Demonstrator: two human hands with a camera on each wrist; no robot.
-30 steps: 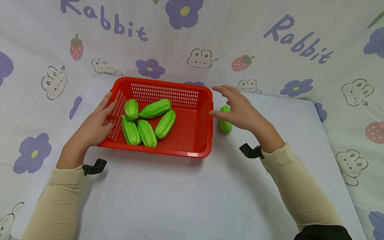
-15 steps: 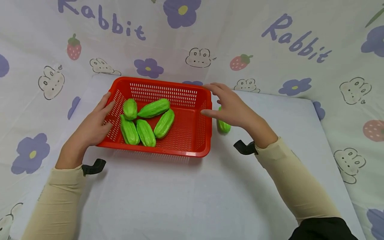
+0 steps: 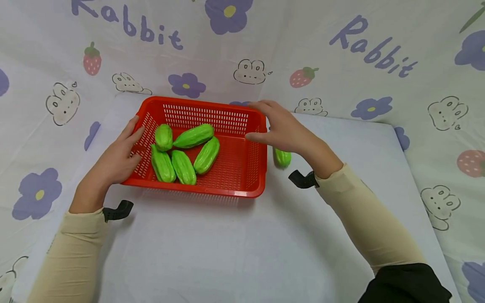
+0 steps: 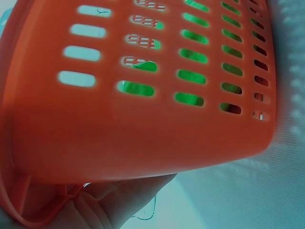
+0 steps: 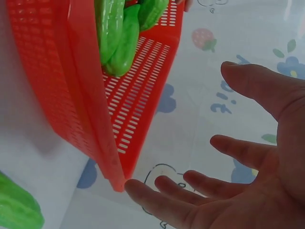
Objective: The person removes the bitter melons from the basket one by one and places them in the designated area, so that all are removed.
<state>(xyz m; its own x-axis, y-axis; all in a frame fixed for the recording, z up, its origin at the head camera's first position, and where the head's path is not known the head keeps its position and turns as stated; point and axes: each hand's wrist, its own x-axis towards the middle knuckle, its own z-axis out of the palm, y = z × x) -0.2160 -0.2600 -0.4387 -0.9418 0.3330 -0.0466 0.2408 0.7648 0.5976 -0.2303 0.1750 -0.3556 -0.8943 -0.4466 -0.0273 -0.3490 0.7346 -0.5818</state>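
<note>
1. Purple lettering (image 3: 373, 51) reads "Rabbit" twice on the patterned backdrop cloth (image 3: 276, 25); the top edge of the head view cuts off part of the left word's capital. In the right wrist view, the thumb covers part of the writing.
2. Red plastic, slotted along its walls, forms the basket (image 3: 236, 168) standing on the white desk (image 3: 235, 248). Five ridged green vegetables (image 3: 183, 167) lie inside, bunched towards its left end (the right part of its floor is bare).
3. One more vegetable, the loose vegetable (image 3: 282, 158), lies on the desk just outside the basket's right end. In the head view its far part is hidden beneath the right hand (image 3: 282, 128); in the right wrist view the left edge crops it.
4. The left hand (image 3: 115, 162) holds the basket's left end, its grip over the rim. The left wrist view shows green only through the slots, and the basket hides the fingertips.
5. The right hand's grip is wide, thumb and fingers spread and holding nothing, above the basket's right rim. Whether a fingertip touches the rim, I cannot tell.
</note>
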